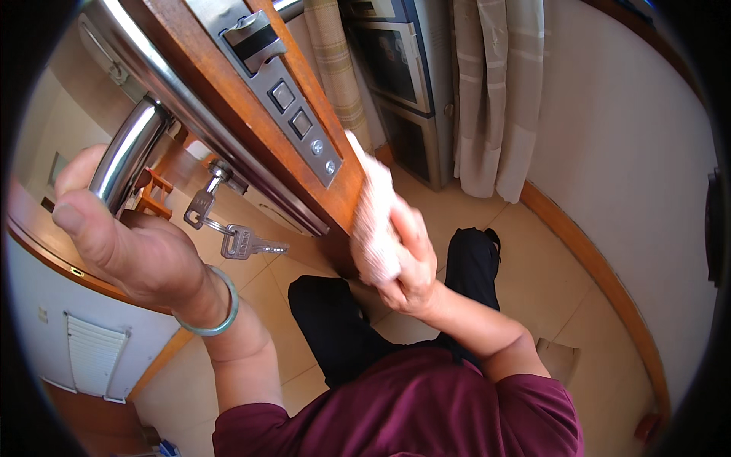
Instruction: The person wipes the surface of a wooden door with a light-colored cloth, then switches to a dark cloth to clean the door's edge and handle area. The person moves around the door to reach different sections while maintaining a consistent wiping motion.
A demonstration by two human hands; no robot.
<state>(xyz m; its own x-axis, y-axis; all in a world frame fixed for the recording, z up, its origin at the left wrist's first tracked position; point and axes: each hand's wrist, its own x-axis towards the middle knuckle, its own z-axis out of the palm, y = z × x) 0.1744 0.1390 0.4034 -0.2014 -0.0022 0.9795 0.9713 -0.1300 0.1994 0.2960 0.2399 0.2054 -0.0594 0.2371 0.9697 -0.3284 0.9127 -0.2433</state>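
A brown wooden door [349, 194] stands edge-on before me, with a steel lock plate [293, 107] set in its edge. My left hand [126, 244] is wrapped around the shiny metal door handle [129, 156], thumb on the near side. From the lock beside it hang two keys [242, 241] on a ring, one of them in the keyhole. On the other side, my right hand [413, 255] grips a pale pink cloth [375, 221] and presses it against the door below the lock plate. Part of the cloth is hidden under my fingers.
Past the door stand a dark cabinet [403, 76] and hanging beige curtains [499, 99]. A white wall with a wooden baseboard [594, 263] curves along the right. My dark-trousered legs are below, over a tiled floor [525, 305]. A white vent panel [95, 354] sits at the lower left.
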